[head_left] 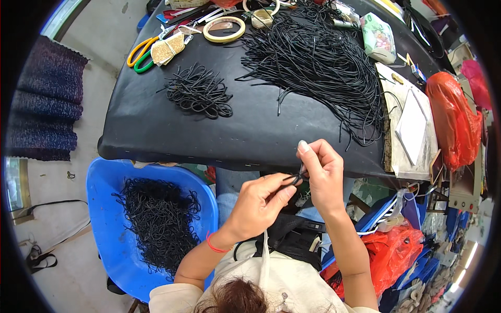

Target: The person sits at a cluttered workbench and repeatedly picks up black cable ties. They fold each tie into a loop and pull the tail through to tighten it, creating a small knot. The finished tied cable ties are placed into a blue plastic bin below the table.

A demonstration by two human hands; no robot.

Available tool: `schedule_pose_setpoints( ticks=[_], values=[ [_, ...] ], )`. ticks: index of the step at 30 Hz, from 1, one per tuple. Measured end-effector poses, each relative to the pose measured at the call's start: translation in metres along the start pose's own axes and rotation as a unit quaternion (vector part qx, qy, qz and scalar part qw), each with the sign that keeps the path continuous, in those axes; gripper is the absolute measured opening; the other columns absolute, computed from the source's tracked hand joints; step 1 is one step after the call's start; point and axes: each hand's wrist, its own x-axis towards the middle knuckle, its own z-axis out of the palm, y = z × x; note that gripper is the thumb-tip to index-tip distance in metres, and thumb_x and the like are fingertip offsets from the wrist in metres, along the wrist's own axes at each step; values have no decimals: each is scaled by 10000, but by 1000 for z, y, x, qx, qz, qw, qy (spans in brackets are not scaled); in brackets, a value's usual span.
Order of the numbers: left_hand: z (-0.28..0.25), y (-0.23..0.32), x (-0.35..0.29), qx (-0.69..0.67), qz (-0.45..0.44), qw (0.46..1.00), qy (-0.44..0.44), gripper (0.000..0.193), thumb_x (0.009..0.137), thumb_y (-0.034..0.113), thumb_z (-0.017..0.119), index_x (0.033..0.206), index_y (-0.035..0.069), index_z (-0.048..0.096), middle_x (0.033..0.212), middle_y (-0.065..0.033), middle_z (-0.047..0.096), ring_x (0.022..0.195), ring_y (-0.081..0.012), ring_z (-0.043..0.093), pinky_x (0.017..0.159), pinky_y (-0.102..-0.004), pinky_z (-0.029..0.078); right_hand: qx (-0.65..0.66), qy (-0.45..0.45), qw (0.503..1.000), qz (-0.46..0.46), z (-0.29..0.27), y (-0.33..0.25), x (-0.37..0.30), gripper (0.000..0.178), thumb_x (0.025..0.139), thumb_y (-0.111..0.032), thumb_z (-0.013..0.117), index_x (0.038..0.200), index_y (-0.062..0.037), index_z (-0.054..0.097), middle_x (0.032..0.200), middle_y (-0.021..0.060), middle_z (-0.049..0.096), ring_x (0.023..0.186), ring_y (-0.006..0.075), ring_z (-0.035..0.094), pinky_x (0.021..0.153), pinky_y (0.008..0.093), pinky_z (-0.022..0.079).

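Over my lap, just off the table's front edge, both hands meet at a thin black cord bent into a small loop. My left hand, with a red string round its wrist, is closed with thumb and fingers pinching the cord. Close beside it, my right hand is raised and pinches the cord too; part of the cord is hidden behind its fingers. Ahead on the black table lie a small pile of looped black cords and a large spread of long black cords.
At my left stands a blue tub holding many looped cords. Scissors, a tape roll and a tissue pack lie toward the back. A pale board and red plastic bags are at the right.
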Motion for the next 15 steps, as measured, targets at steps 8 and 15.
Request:
schedule_pose_setpoints(
  ticks=[8, 15],
  values=[
    [-6, -11, 7, -170, -34, 985, 6, 206, 907, 144, 538, 1022, -13, 606, 781, 0, 595, 647, -44, 507, 588, -195, 429, 113, -18, 992, 58, 1, -7, 0, 277, 892, -292, 569, 872, -19, 614, 666, -31, 549, 608, 21, 455, 546, 174, 356],
    [2, -16, 8, -159, -19, 987, 18, 193, 887, 80, 562, 1050, -23, 572, 941, -48, 609, 776, -67, 568, 669, -203, 470, 45, -80, 994, 61, -12, -6, -5, 196, 868, -210, 608, 903, -18, 624, 773, -19, 590, 706, 37, 512, 648, 188, 410]
  ],
)
